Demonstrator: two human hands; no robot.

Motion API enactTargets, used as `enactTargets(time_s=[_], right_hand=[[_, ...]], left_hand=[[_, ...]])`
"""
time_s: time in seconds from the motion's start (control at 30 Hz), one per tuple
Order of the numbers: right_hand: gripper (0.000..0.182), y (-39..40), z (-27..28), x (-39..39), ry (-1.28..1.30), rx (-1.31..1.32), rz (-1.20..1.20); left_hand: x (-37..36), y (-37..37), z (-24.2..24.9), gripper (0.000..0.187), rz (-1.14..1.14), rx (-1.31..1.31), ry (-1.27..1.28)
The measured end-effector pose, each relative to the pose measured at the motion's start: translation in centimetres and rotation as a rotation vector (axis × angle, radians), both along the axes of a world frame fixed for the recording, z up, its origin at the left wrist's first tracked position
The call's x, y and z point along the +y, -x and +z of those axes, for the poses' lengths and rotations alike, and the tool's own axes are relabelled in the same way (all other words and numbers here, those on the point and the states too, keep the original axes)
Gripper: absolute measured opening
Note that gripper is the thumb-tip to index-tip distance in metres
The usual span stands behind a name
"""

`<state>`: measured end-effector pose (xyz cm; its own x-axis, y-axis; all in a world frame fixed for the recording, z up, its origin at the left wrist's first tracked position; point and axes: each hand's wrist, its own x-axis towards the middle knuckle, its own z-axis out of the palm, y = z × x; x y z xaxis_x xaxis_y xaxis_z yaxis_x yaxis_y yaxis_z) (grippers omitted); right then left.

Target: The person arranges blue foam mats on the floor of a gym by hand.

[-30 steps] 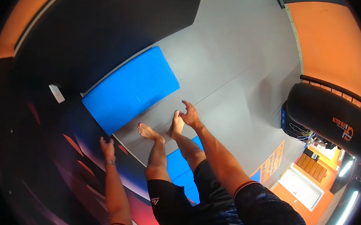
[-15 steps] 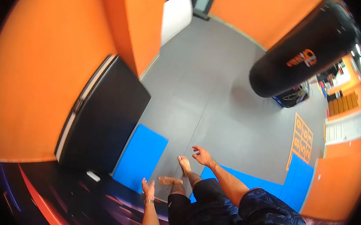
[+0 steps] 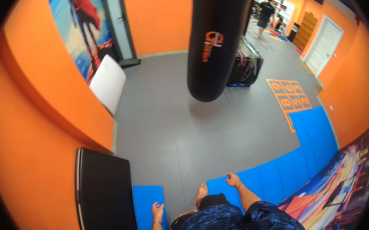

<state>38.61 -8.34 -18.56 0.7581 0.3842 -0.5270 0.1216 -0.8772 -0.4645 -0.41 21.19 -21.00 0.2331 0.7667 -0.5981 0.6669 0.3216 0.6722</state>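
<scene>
My left hand (image 3: 157,210), with a band at the wrist, is held out above the small blue mat (image 3: 148,198), its fingers apart and nothing in it. My right hand (image 3: 233,180) is over the near edge of the long blue mat (image 3: 270,172), fingers loosely curled and apart, holding nothing. Between the hands my bare foot (image 3: 201,194) rests on the grey floor (image 3: 149,134). A black punching bag (image 3: 212,48) hangs upright ahead, touched by neither hand.
A black padded board (image 3: 104,190) stands at the left by the orange wall (image 3: 56,119). Behind the bag is a dark box (image 3: 247,68) with cords. A person (image 3: 266,14) stands far back, near shelves. Orange numbered squares (image 3: 290,99) mark the floor at right.
The view has turned and lifted, so the bag now hangs upright near the centre and the far room shows. Both hands remain empty; the right one appears further right and lower.
</scene>
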Motion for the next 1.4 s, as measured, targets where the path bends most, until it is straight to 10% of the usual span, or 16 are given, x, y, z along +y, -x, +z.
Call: enactTargets(time_s=[0.63,1.4], right_hand=[[0.040,-9.8,3.9,-15.0,-0.328,0.273,-1.007],[0.055,-28.5,6.7,-17.2,-0.546,-0.021,-1.560]], left_hand=[[-3.0,-40.1,3.9,0.057,-0.695,-0.242,0.077],[-7.5,-83.0,5.4,0.057,-1.209,-0.260,0.196]])
